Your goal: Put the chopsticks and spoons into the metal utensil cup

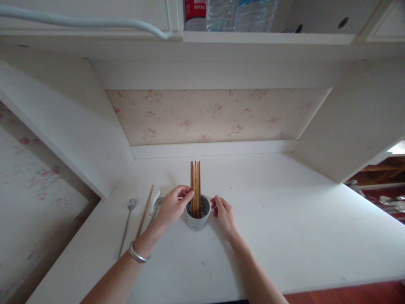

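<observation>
We count one cup [198, 215] holding about four upright chopsticks [195, 185], one loose chopstick [144, 212] and one metal spoon [127, 223] on the surface [284, 219], two hands, one bracelet [136, 253], and several bottles [228, 14] on the shelf.

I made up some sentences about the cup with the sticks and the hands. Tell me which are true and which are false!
1. The chopsticks stand upright in the small cup. True.
2. The left hand is touching the chopsticks. True: its fingertips are on them, just above the cup's rim.
3. The right hand is holding a spoon. False: it holds nothing and rests beside the cup.
4. A metal spoon lies on the white desk to the left of the cup. True.
5. All the chopsticks are in the cup. False: a single chopstick lies on the desk near the spoon.
6. The bracelet is on the right wrist. False: it is on the left wrist.
</observation>
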`<state>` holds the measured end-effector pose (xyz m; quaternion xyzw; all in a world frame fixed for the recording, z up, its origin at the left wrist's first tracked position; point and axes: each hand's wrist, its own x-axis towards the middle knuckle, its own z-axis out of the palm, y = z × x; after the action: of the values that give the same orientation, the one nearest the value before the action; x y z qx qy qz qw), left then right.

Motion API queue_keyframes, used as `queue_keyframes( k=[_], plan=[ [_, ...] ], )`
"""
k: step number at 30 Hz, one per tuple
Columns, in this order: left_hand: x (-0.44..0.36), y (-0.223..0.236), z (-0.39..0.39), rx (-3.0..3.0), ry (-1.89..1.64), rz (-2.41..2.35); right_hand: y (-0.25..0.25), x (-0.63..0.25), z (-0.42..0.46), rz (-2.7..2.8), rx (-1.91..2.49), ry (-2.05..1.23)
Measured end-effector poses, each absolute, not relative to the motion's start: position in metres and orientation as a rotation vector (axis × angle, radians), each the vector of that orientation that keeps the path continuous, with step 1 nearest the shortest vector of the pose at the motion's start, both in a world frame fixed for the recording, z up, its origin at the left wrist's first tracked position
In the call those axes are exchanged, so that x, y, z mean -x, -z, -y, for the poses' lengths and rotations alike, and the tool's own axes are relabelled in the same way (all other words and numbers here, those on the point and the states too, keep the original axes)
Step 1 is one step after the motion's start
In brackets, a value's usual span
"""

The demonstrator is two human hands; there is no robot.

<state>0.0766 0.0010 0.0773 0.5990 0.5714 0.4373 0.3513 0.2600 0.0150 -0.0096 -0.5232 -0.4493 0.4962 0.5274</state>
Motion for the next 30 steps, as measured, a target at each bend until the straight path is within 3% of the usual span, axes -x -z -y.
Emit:
queue_keyframes(
  k=[11, 21, 26, 30],
  plan=[
    [-0.071, -0.059, 0.015, -1.302, -1.173, -1.42, 0.009, -0.26, -0.014, 1.088, 1.252, -1.188],
    [-0.074, -0.016, 0.04, -1.114, -1.217, -0.92, 0.005, -0.261, -0.009, 1.004, 1.222, -1.196],
    [-0.084, -0.008, 0.038, -1.101, -1.245, -0.89, -0.014, -0.265, -0.001, 0.693, 1.143, -0.988],
    [-0.087, -0.007, 0.036, -1.106, -1.281, -0.824, -0.058, -0.25, 0.031, 0.609, 0.989, -0.775]
  ],
)
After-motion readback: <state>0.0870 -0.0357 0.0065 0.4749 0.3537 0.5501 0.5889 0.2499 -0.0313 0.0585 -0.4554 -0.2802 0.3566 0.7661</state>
